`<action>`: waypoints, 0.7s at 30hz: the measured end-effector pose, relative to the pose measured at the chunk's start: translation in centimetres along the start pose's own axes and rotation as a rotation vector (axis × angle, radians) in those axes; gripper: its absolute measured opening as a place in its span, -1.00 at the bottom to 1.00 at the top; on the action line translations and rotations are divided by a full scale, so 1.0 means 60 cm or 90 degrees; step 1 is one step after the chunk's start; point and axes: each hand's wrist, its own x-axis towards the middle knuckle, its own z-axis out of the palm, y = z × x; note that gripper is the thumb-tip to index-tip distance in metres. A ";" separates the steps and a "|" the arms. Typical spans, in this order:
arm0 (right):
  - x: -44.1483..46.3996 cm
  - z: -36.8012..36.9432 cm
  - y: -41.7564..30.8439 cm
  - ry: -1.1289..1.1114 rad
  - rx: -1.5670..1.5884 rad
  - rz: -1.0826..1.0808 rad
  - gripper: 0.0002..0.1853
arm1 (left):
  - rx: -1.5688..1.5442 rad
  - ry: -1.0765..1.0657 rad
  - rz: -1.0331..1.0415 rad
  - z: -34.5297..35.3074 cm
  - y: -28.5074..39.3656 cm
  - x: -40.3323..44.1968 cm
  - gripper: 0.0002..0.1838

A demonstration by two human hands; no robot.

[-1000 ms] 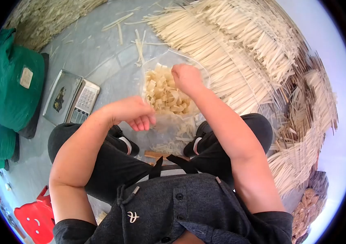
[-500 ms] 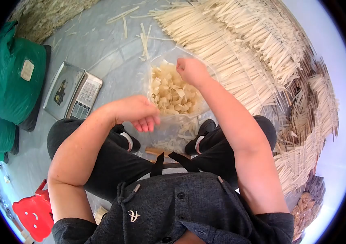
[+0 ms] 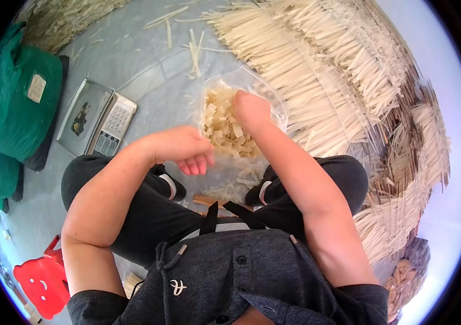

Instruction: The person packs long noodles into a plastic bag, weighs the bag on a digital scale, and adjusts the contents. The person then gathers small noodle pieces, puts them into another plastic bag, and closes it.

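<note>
A clear plastic bag [image 3: 278, 108] stands open on the floor between my feet, holding many short, flat, pale-yellow pieces [image 3: 222, 119]. At the near-left side of its mouth, my left hand [image 3: 184, 149] is closed with curled fingers, its thumb side against the bag's edge. My right hand [image 3: 251, 111] makes a fist over the right part of the pieces, inside the bag's opening. Its fingertips are turned away, so what it holds, if anything, is hidden.
A digital scale [image 3: 112, 123] lies to the left, with green sacks [image 3: 22, 103] beyond it. Long pale strips [image 3: 301, 65] are piled at the right, with a few loose strips [image 3: 195, 53] ahead. A red smiling-face plastic item [image 3: 43, 284] is at the lower left.
My right hand has moved down and slightly left over the pieces, revealing more of the bag's far right rim. My left hand has hardly moved.
</note>
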 end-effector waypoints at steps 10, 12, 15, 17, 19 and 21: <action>0.005 -0.024 -0.014 -0.259 -0.057 -0.058 -0.74 | 0.029 -0.011 -0.008 0.004 -0.003 0.001 -0.60; -0.009 -0.088 -0.031 -0.242 -0.017 -0.049 -0.69 | 0.018 -0.008 -0.004 0.007 -0.012 0.000 -0.59; -0.044 -0.079 -0.024 -0.055 0.018 -0.159 -0.54 | 0.024 -0.009 -0.001 0.012 -0.010 0.003 -0.59; -0.073 -0.037 -0.010 0.115 0.011 -0.278 -0.42 | 0.022 0.000 -0.065 0.026 -0.016 0.010 -0.60; -0.092 -0.005 -0.015 0.016 0.027 -0.236 -0.27 | -0.007 -0.032 -0.061 0.040 -0.020 0.012 -0.61; -0.088 0.002 -0.019 -0.002 0.056 -0.211 -0.25 | -0.097 -0.082 -0.045 0.041 -0.019 0.013 -0.65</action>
